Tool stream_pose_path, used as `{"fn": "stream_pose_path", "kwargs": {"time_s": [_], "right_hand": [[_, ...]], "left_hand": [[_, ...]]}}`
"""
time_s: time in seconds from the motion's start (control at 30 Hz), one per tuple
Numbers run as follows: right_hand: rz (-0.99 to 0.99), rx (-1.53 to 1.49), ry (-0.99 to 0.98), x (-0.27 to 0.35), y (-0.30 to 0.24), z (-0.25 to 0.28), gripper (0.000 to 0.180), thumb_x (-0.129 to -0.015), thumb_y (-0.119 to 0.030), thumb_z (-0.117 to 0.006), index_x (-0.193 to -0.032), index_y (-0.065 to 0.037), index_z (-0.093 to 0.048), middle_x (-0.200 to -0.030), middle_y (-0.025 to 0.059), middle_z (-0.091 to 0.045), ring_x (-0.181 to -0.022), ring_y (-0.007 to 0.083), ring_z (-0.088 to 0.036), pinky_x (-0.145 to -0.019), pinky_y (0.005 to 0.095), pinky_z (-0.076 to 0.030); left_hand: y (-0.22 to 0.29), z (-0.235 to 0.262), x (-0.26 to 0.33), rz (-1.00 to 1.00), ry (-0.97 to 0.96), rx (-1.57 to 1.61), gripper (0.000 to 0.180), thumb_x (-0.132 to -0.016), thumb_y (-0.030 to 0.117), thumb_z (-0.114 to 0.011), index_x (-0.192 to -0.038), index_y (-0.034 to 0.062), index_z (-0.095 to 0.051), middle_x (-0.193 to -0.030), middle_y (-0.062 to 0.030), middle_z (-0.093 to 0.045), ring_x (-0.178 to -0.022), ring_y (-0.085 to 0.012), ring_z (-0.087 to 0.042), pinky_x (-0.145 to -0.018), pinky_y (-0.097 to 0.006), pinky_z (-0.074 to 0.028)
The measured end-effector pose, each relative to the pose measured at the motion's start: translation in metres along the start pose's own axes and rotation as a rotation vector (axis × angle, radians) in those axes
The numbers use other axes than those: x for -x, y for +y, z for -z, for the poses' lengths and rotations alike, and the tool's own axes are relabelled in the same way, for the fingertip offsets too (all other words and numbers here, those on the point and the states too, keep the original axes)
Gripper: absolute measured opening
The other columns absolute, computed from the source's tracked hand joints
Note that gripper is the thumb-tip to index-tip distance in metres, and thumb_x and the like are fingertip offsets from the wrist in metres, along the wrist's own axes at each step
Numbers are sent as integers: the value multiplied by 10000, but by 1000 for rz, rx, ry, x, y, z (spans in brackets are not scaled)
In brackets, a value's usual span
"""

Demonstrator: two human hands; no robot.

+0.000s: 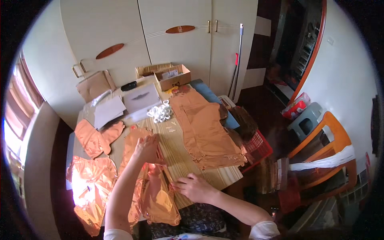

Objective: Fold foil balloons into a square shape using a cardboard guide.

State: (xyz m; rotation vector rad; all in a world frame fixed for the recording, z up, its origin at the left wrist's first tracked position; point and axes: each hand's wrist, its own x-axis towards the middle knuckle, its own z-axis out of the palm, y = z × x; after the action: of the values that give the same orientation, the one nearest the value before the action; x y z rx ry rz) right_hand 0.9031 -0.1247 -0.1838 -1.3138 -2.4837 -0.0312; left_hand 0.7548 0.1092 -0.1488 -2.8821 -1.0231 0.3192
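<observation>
A shiny orange-copper cloth piece (160,202) lies along the table's near edge, its folds catching the light. My left hand (147,150) is bent over the upper part of this cloth, fingers together and closed on it; their tips are partly hidden. Beside the cloth's right edge is my right hand (196,189), palm down, with fingers stretched apart and their tips at the edge. Another orange cloth strip (134,140) extends beyond my left hand. To the left lie a crumpled orange cloth (94,180) in bright glare and a smaller folded orange piece (90,138).
A stack of flat orange cloth pieces (204,132) covers the table's right side. White rings (161,112) are heaped mid-table, near grey sheets (110,111) and a clear plastic sheet (141,100). A cardboard box (174,78) stands at the back. A wooden chair (332,156) is at right.
</observation>
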Motion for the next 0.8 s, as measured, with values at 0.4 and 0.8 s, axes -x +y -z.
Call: {"fn": "stream_pose_path", "kwargs": {"time_s": [0.4, 0.8], "right_hand": [[-88, -63, 94, 6, 2, -20, 308, -860, -167, -505, -1107, -199, -687, -1235, -62, -615, -1072, 126, -525, -923, 338, -409], [-117, -237, 158, 3, 3, -21, 246, -849, -179, -535, -1008, -137, -719, -1198, -24, -641, -1163, 151, -520, -971, 380, -396]], "left_hand": [[-18, -21, -16, -5, 83, 36, 999, -577, 649, -765, -1339, 72, -476, -1415, -111, -442, -1313, -316, -389, -1017, -564, -335], [-43, -21, -28, 3, 219, 111, 628, -674, 511, -761, -1206, 211, -616, -1420, -97, -458, -1329, -325, -371, -1042, -533, -320]]}}
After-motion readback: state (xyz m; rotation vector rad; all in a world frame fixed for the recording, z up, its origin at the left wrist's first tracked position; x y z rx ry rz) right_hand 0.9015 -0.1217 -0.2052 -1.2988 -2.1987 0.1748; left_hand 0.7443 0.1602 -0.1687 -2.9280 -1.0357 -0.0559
